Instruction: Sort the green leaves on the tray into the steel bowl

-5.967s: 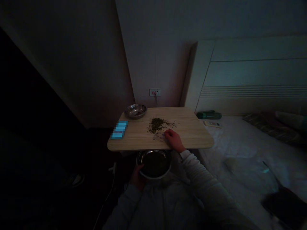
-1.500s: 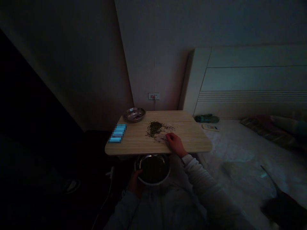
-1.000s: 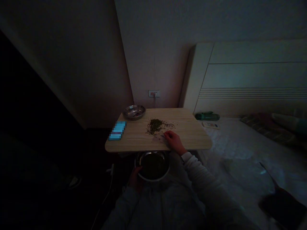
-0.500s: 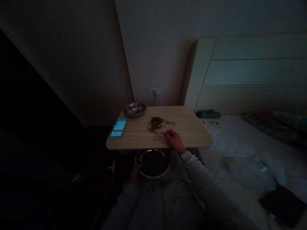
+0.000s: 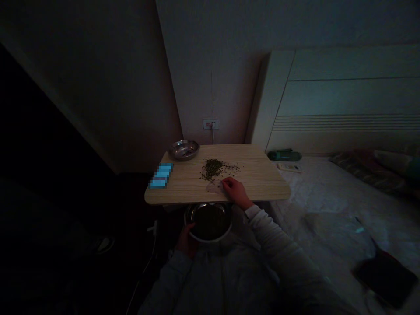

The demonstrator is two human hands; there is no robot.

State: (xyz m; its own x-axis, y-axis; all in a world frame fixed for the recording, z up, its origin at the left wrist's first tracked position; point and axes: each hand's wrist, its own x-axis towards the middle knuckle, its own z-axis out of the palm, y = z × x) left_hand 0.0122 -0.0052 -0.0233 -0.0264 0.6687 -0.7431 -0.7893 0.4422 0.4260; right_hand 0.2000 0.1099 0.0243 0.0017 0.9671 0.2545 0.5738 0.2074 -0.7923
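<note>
A pile of small dark green grains (image 5: 212, 168) lies on the light wooden table (image 5: 262, 188), with loose ones scattered to its right. My right hand (image 5: 235, 189) rests at the near side of the pile, its fingertips pinched together; whatever they hold is too small to make out. Beside those fingertips lies a pale, see-through patch (image 5: 215, 187) with a few dark specks on it. Below the table's front edge my left hand (image 5: 187, 238) grips the left rim of a metal bowl (image 5: 210, 239). The bowl's inside is dark, filled with something greenish.
A second metal bowl (image 5: 183, 151) with a few bits inside stands at the table's back left. A lit phone (image 5: 161, 176) lies at the left edge. On the bed (image 5: 315, 197) are a green bottle (image 5: 284, 155), a remote (image 5: 289, 168) and a dark flat object (image 5: 387, 278).
My right hand has shifted slightly left, its fingers still pinched. My left hand stays on the bowl's rim. The whole view has moved very slightly.
</note>
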